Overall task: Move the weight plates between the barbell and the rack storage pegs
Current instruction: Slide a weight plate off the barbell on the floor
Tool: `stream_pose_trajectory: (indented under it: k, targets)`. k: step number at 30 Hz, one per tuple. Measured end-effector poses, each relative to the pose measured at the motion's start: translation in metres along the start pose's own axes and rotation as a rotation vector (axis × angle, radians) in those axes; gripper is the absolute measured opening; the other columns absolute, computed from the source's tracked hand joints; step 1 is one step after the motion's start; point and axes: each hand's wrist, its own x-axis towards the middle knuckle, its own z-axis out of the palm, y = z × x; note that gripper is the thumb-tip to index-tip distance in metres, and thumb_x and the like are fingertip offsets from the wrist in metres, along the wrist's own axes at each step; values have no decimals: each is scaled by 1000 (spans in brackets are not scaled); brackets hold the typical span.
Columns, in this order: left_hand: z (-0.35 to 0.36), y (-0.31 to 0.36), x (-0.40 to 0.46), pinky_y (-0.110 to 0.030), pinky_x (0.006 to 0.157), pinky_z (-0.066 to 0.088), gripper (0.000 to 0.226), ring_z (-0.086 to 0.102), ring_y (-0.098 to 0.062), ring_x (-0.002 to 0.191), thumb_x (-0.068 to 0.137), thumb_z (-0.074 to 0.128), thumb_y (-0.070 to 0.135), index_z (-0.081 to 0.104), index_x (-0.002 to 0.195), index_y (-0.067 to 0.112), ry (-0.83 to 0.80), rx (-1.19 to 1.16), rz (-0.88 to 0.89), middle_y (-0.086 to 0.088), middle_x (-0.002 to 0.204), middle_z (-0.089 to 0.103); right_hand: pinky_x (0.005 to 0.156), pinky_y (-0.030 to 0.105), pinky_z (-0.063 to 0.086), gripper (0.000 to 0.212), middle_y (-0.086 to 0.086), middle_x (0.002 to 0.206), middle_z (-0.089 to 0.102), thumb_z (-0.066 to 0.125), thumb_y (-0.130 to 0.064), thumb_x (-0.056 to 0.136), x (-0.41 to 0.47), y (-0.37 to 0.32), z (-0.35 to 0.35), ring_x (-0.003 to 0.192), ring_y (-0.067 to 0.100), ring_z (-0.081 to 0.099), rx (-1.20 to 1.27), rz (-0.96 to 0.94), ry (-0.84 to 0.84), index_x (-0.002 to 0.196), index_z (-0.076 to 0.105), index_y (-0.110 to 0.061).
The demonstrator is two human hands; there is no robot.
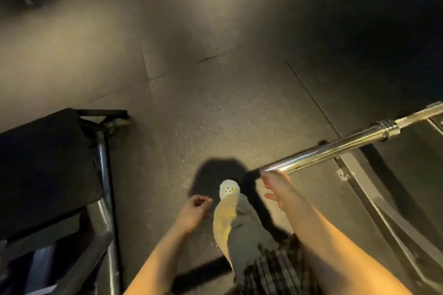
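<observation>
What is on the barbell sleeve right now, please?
No plates show on the barbell sleeve; it is bare chrome up to its collar. The right hand covers its very tip.

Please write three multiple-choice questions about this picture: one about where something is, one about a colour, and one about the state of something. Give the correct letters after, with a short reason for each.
1. Where is the black bench?
A. on the person's left
B. under the barbell
C. far ahead on the floor

2. What colour is the shoe?
A. red
B. white
C. black

3. What is the state of the barbell sleeve?
A. loaded with two plates
B. loaded with one plate
C. bare, no plates on it

Answers:
1 A, the bench fills the lower left of the view, opposite the barbell.
2 B, the shoe below the trouser leg is white with small holes.
3 C, the chrome sleeve shows bare metal up to its collar, with the right hand at its end and the left hand loosely curled and holding nothing.
</observation>
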Motion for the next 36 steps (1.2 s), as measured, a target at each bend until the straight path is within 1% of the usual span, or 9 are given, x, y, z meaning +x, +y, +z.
stream_pose_trajectory:
  k: [3, 6, 9, 11, 18, 22, 27, 32, 36]
  targets:
    - [-19, 52, 57, -8, 56, 44, 10, 54, -8, 73, 99, 51, 19, 57, 106, 15, -63, 124, 37, -1, 88, 59, 72, 34, 45, 18, 7, 86, 59, 63, -25, 89, 60, -19, 0, 81, 23, 55, -14, -14, 147, 102, 59, -13]
    - [-45, 97, 112, -17, 65, 45, 15, 57, -10, 80, 98, 52, 24, 59, 110, 17, -98, 284, 16, -1, 94, 62, 75, 39, 51, 21, 11, 79, 65, 62, -37, 75, 104, -22, -15, 77, 26, 60, -76, 113, 230, 78, 57, -17]
    - [-65, 141, 158, -31, 79, 51, 5, 63, -16, 85, 97, 55, 29, 60, 96, 27, -138, 504, 72, -1, 92, 66, 39, 19, 40, 24, 9, 49, 59, 58, -23, 86, 102, -45, -25, 37, 19, 53, 8, 259, 286, 66, 54, -11]
    - [-70, 169, 184, -31, 78, 52, 5, 63, -14, 86, 96, 56, 31, 60, 95, 28, -166, 660, 74, 2, 92, 66, 36, 14, 26, 31, 8, 37, 47, 55, -16, 92, 98, -60, -28, 25, 15, 37, 59, 346, 266, 62, 47, -10]
    - [-12, 301, 267, -28, 79, 48, 15, 60, -14, 93, 98, 52, 30, 60, 108, 22, -376, 805, 235, -1, 104, 63, 45, 17, 29, 13, 5, 64, 51, 52, -15, 97, 100, -126, -38, 46, 14, 45, 412, 289, 266, 85, 54, -13]
    - [41, 352, 311, -9, 51, 36, 17, 45, -3, 59, 98, 51, 16, 61, 88, 7, -511, 965, 373, 4, 68, 51, 58, 23, 40, 9, 3, 75, 55, 61, -17, 93, 98, -154, -51, 63, 15, 52, 777, 195, 408, 86, 55, -18]
    - [59, 415, 365, -32, 71, 45, 15, 55, -20, 72, 96, 55, 17, 64, 86, 11, -692, 1086, 406, -7, 79, 63, 63, 29, 42, 7, 8, 88, 54, 57, -17, 94, 107, -189, -48, 74, 19, 51, 1018, 323, 654, 98, 56, -11]
    - [112, 508, 380, -10, 35, 27, 33, 41, 0, 36, 97, 47, -2, 45, 66, 9, -729, 1061, 510, -2, 54, 44, 87, 41, 45, 30, 25, 128, 53, 61, -15, 92, 127, -249, -78, 109, 32, 54, 989, 296, 716, 118, 53, -2]
    - [175, 562, 396, -40, 84, 50, 17, 62, -26, 87, 91, 54, -5, 64, 84, 7, -750, 1061, 591, -23, 94, 67, 87, 40, 47, 32, 11, 108, 55, 62, -24, 93, 147, -296, -126, 98, 26, 55, 968, 243, 673, 117, 52, -4]
